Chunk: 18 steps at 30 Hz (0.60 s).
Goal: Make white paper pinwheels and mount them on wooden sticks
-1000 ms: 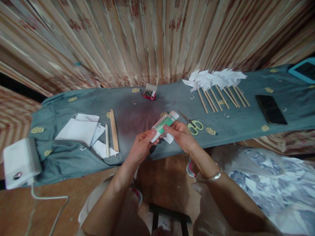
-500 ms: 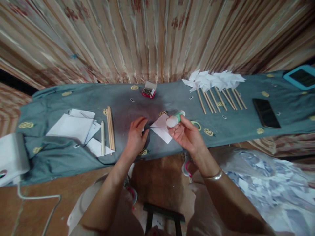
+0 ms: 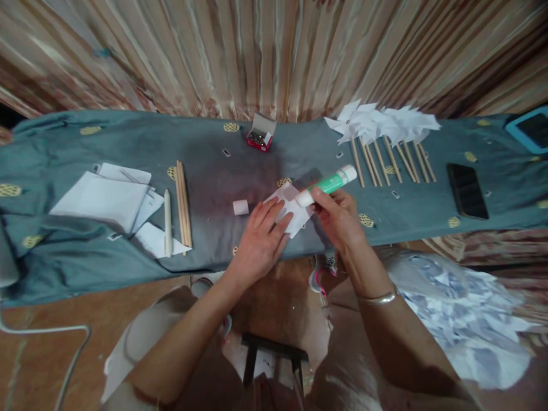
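My right hand (image 3: pixel 338 220) grips a green and white glue stick (image 3: pixel 329 184), its open tip resting on a small white paper square (image 3: pixel 293 214). That paper lies on the blue-grey cloth (image 3: pixel 214 182) over the table. My left hand (image 3: pixel 259 242) lies flat with spread fingers, pressing the paper's left side. The glue stick's white cap (image 3: pixel 240 207) sits on the cloth just left of my left hand.
A stack of white paper (image 3: pixel 103 197), a white pen (image 3: pixel 167 222) and wooden sticks (image 3: pixel 183 202) lie at the left. A small red box of pins (image 3: pixel 259 137) stands at the back. Several paper pinwheels on sticks (image 3: pixel 385 134) and a black phone (image 3: pixel 466 182) lie at the right.
The cap came off the glue stick and now lies on the cloth. My left hand went flat onto the paper square. My right hand brought the glue tip down to the paper.
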Motion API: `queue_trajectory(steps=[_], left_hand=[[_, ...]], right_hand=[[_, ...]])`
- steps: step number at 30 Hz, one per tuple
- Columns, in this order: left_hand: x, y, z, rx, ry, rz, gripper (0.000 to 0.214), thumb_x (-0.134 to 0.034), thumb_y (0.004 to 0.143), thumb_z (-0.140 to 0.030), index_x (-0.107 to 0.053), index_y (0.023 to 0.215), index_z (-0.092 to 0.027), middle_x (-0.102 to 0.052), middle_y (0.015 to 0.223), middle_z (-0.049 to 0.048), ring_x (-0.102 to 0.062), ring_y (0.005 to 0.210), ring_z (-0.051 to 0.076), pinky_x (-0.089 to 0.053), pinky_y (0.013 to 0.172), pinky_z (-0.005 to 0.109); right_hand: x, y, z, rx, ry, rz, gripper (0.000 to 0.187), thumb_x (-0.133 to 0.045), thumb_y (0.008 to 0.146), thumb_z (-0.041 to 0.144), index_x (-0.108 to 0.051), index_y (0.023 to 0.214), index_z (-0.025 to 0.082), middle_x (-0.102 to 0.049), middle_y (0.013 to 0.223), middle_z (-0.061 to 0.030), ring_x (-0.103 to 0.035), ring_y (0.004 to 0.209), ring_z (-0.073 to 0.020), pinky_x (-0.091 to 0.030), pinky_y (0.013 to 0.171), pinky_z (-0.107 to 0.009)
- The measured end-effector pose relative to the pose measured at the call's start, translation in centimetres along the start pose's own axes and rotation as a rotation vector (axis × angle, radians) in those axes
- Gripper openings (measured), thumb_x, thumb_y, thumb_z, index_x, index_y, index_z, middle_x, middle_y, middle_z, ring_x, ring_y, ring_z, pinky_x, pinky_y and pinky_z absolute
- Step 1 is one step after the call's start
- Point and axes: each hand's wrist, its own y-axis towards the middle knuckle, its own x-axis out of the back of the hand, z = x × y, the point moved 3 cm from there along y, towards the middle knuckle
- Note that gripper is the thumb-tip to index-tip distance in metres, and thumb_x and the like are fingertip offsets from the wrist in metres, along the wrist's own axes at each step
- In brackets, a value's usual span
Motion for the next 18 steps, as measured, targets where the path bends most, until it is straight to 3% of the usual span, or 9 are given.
queue_trajectory(steps=[4, 8, 18], left_hand=[[-1.6, -0.4, -0.7, 0.030, -0.023, 0.076, 0.052, -0.060, 0.092, -0.040, -0.049, 0.138, -0.018, -0.038, 0.154, 0.0214, -0.027, 0.148, 0.037, -0.033, 0.115, 0.059], [-1.9, -0.3, -0.6, 0.056, -0.022, 0.124, 0.055, -0.064, 0.088, -0.044, -0.052, 0.137, -0.021, -0.036, 0.155, 0.0179, -0.025, 0.148, 0.037, -0.029, 0.117, 0.060], [-1.7, -0.1, -0.7, 0.077, -0.013, 0.161, 0.055, -0.065, 0.087, -0.045, -0.053, 0.134, -0.020, -0.039, 0.154, 0.0167, -0.026, 0.148, 0.038, -0.028, 0.117, 0.059]], right_hand=[[0.4, 0.5, -0.2, 0.162, -0.342, 0.011, 0.042, -0.083, 0.063, 0.050, -0.065, 0.089, 0.024, -0.073, 0.085, -0.0015, -0.068, 0.080, -0.0202, -0.055, 0.079, -0.037], [0.8, 0.6, -0.8, 0.241, -0.606, 0.038, 0.043, -0.079, 0.068, 0.051, -0.065, 0.098, 0.022, -0.073, 0.089, -0.0053, -0.069, 0.082, -0.0236, -0.055, 0.086, -0.045], [0.7, 0.6, -1.4, 0.363, -0.843, 0.099, 0.033, -0.071, 0.078, 0.046, -0.062, 0.098, 0.022, -0.073, 0.093, -0.0066, -0.070, 0.083, -0.0257, -0.058, 0.080, -0.046]])
